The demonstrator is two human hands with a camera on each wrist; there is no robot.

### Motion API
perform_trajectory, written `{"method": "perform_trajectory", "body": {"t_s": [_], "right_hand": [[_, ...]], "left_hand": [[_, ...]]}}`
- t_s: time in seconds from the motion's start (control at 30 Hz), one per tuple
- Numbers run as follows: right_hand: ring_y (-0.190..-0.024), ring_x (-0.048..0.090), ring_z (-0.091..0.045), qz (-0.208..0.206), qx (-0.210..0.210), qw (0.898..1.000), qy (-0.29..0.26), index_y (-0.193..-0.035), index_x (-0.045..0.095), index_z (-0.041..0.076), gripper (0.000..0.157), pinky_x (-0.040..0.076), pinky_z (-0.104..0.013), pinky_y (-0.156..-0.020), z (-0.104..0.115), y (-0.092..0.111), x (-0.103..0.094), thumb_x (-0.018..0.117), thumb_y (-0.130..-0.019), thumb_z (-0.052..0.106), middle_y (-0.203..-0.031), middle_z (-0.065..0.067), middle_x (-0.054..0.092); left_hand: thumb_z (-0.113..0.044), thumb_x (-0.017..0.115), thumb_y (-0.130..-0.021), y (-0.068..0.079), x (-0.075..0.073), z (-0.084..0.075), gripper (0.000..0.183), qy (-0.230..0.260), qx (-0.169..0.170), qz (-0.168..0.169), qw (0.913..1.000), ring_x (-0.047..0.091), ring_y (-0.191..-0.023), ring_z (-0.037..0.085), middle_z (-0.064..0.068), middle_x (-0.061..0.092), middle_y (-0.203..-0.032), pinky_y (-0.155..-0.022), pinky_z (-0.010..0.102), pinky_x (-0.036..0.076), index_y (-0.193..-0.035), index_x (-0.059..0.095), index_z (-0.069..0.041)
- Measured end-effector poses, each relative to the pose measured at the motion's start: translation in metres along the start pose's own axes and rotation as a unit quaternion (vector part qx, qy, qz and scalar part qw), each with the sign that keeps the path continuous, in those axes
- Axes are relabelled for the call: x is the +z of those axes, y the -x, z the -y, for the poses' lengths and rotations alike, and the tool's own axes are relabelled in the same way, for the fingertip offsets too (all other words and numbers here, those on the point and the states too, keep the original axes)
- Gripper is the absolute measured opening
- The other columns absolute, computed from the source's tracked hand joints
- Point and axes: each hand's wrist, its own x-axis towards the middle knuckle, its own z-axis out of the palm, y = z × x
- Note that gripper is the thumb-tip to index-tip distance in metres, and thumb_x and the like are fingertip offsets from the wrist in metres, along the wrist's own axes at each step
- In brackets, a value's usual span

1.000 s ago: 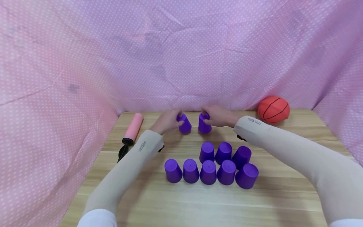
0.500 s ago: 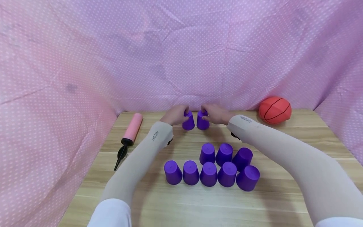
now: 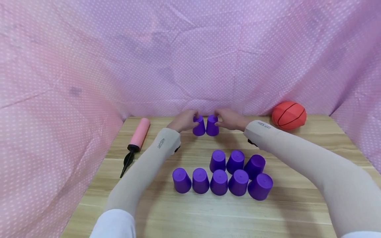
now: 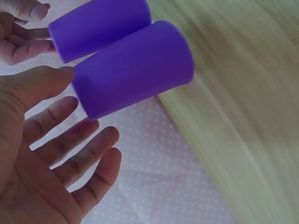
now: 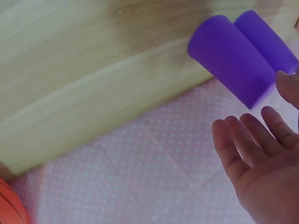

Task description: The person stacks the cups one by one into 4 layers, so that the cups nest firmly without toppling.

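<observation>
Two purple cups stand upside down side by side near the table's far edge, the left cup [image 3: 199, 126] and the right cup [image 3: 212, 126]. My left hand [image 3: 184, 120] is at the top of the left cup. In the left wrist view its fingers [image 4: 86, 156] are spread and loosely bent, with the thumb at the rim of the cup's base. My right hand [image 3: 231, 119] is beside the right cup. The right wrist view shows its fingers [image 5: 229, 144] spread, apart from the cup. Nearer me, several more upturned purple cups [image 3: 219, 182] form two rows.
A pink hand pump [image 3: 140, 134] with a black nozzle lies on the left of the wooden table [image 3: 190, 215]. At the back right sits a red, partly deflated ball [image 3: 288, 115] with black lines. A pink dotted cloth [image 3: 190, 66] hangs behind the far edge.
The two far cups have moved closer together and slightly back. My left hand went right with its cup. In the last half second my right hand has drawn slightly right, off its cup.
</observation>
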Motion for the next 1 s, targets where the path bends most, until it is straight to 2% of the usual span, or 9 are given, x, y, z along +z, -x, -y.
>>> {"method": "perform_trajectory", "body": {"t_s": [0.1,0.23,0.37,0.43,0.5,0.63,0.7,0.83,1.0], "right_hand": [[-0.108,0.055,-0.036,-0.004,-0.016,1.000,0.007,-0.109,0.056,-0.001,0.032,0.042,-0.047,-0.094,0.004,0.010,-0.008,0.069,-0.085,0.016,-0.111,-0.018,0.062],[-0.106,0.056,-0.034,-0.030,-0.069,0.997,0.013,-0.108,0.056,0.001,0.032,0.042,-0.046,-0.093,0.009,0.029,-0.019,0.071,-0.084,0.016,-0.107,-0.014,0.063],[-0.102,0.057,-0.029,-0.055,-0.125,0.990,0.034,-0.110,0.056,0.004,0.036,0.043,-0.044,-0.090,0.012,0.057,-0.026,0.074,-0.083,0.018,-0.104,-0.010,0.062],[-0.099,0.058,-0.026,-0.060,-0.134,0.988,0.047,-0.111,0.057,0.005,0.037,0.045,-0.042,-0.086,0.013,0.073,-0.028,0.075,-0.082,0.020,-0.103,-0.008,0.062],[-0.095,0.059,-0.023,-0.063,-0.139,0.986,0.062,-0.108,0.060,0.005,0.036,0.047,-0.040,-0.083,0.014,0.088,-0.029,0.075,-0.081,0.023,-0.101,-0.006,0.062],[-0.088,0.059,-0.017,-0.064,-0.159,0.982,0.079,-0.100,0.063,0.010,0.030,0.047,-0.036,-0.077,0.016,0.114,-0.029,0.077,-0.078,0.024,-0.096,0.000,0.061],[-0.088,0.058,-0.016,-0.054,-0.174,0.980,0.077,-0.097,0.064,0.012,0.026,0.047,-0.036,-0.077,0.018,0.124,-0.028,0.078,-0.077,0.023,-0.096,0.002,0.060],[-0.090,0.057,-0.013,-0.010,-0.173,0.983,0.060,-0.095,0.063,0.015,0.023,0.049,-0.035,-0.078,0.020,0.138,-0.023,0.077,-0.078,0.022,-0.100,0.004,0.058],[-0.086,0.056,-0.010,0.004,-0.183,0.982,0.047,-0.093,0.064,0.014,0.023,0.050,-0.033,-0.075,0.019,0.142,-0.011,0.078,-0.076,0.019,-0.097,0.005,0.058]], "left_hand": [[-0.018,0.070,-0.084,0.009,-0.004,-0.003,0.024,-0.007,0.016,-0.008,0.9998,0.054,-0.086,0.018,0.008,0.061,-0.101,-0.073,0.032,0.047,-0.103,0.060,-0.007],[-0.023,0.073,-0.083,0.024,-0.009,-0.009,0.030,-0.039,0.056,-0.008,0.9977,0.053,-0.088,0.018,0.006,0.061,-0.104,-0.076,0.032,0.046,-0.106,0.061,-0.008],[-0.027,0.074,-0.081,0.037,-0.009,-0.019,0.032,-0.093,0.115,-0.008,0.9889,0.054,-0.092,0.018,0.004,0.061,-0.102,-0.079,0.033,0.045,-0.105,0.063,-0.009],[-0.027,0.075,-0.080,0.045,-0.009,-0.025,0.031,-0.110,0.147,-0.007,0.9829,0.054,-0.091,0.018,0.002,0.060,-0.100,-0.079,0.032,0.046,-0.103,0.063,-0.009],[-0.027,0.075,-0.080,0.052,-0.008,-0.031,0.032,-0.117,0.180,0.005,0.9766,0.056,-0.092,0.018,0.003,0.061,-0.101,-0.081,0.032,0.046,-0.104,0.063,-0.009],[-0.030,0.075,-0.081,0.066,-0.005,-0.050,0.036,-0.118,0.226,0.050,0.9656,0.057,-0.095,0.017,0.003,0.060,-0.108,-0.083,0.031,0.047,-0.109,0.062,-0.012],[-0.031,0.074,-0.081,0.071,-0.003,-0.061,0.036,-0.127,0.240,0.070,0.9600,0.056,-0.097,0.016,0.001,0.059,-0.109,-0.084,0.031,0.046,-0.111,0.062,-0.014],[-0.031,0.073,-0.083,0.077,0.000,-0.079,0.035,-0.133,0.262,0.100,0.9506,0.054,-0.099,0.015,-0.001,0.057,-0.108,-0.085,0.029,0.046,-0.111,0.061,-0.015],[-0.032,0.072,-0.084,0.078,0.007,-0.089,0.034,-0.151,0.273,0.118,0.9427,0.053,-0.093,0.012,-0.004,0.057,-0.104,-0.082,0.023,0.045,-0.111,0.061,-0.015]]}}
